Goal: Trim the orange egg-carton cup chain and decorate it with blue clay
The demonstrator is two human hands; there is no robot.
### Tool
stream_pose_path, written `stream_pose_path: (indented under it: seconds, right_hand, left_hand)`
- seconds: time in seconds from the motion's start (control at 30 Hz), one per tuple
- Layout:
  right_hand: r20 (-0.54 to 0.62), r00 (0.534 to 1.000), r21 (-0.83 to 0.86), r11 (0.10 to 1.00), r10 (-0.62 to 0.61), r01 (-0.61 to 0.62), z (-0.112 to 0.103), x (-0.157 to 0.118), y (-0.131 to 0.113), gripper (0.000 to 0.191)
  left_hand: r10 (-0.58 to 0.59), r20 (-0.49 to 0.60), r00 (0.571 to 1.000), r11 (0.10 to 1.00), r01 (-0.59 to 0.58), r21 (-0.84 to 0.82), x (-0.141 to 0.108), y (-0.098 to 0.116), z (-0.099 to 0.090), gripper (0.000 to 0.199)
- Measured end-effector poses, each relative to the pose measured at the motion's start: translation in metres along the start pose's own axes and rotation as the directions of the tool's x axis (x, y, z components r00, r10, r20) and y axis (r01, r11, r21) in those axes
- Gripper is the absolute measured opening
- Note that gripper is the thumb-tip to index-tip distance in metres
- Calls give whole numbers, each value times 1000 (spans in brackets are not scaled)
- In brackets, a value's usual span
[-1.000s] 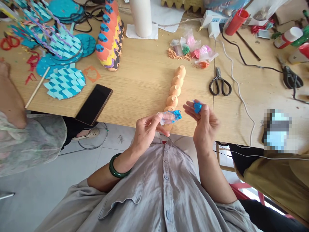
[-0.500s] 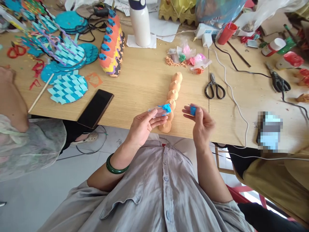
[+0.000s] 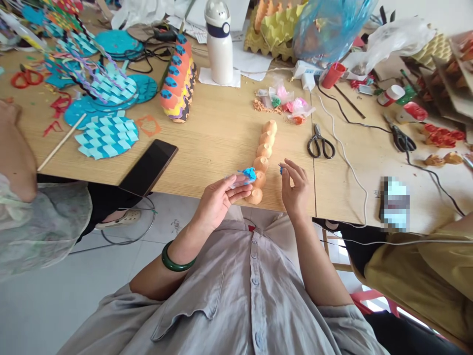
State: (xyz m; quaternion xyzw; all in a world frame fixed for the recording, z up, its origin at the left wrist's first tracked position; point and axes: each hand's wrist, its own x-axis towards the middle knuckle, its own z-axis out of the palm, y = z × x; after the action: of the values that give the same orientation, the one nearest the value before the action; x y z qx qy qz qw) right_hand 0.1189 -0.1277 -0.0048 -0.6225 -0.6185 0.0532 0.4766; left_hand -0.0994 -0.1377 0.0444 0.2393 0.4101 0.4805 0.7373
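Observation:
Between the thumb and fingers of my left hand (image 3: 218,199) is a small clear packet with blue modelling clay (image 3: 248,174) at its open end. My right hand (image 3: 295,190) is a short way to the right, its thumb and fingertips closed on a small blue piece of clay (image 3: 281,169), mostly hidden by the fingers. Under and behind the hands a row of orange egg-carton cups (image 3: 264,150) lies on the wooden table. My left hand overlaps the near end of that row in view, and I cannot tell whether it touches.
Black-handled scissors (image 3: 320,144) and small clay packets (image 3: 290,103) lie beyond my right hand. To the left are a phone (image 3: 149,166), woven blue discs (image 3: 107,135) and a painted caterpillar (image 3: 179,81). A white bottle (image 3: 220,54) stands behind. People sit on both sides.
The view has shifted a little. My right hand has turned and moved left and slightly lower, and less blue shows in its fingers. My left hand still holds the packet.

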Motion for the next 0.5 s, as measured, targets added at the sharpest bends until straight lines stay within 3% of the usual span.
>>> stream_pose_path:
  seconds: [0.23,0.33,0.4,0.5]
  right_hand:
    - [123,992,-100,995,-9,21,16,-5,6,28]
    - [-5,1000,29,999,25,-25,10,1,2,27]
    - [-90,984,186,974,151,-132,3,6,-6,29]
    - [-37,940,408,863,341,-297,-5,11,-23,33]
  left_hand:
    - [-28,-20,999,1000,28,11,13,2,3,27]
    - [-9,-28,1000,999,10,31,18,5,7,27]
    - [18,-15,1000,998,-17,54,20,6,10,29]
    - [50,9,999,994,-51,92,23,7,15,30]
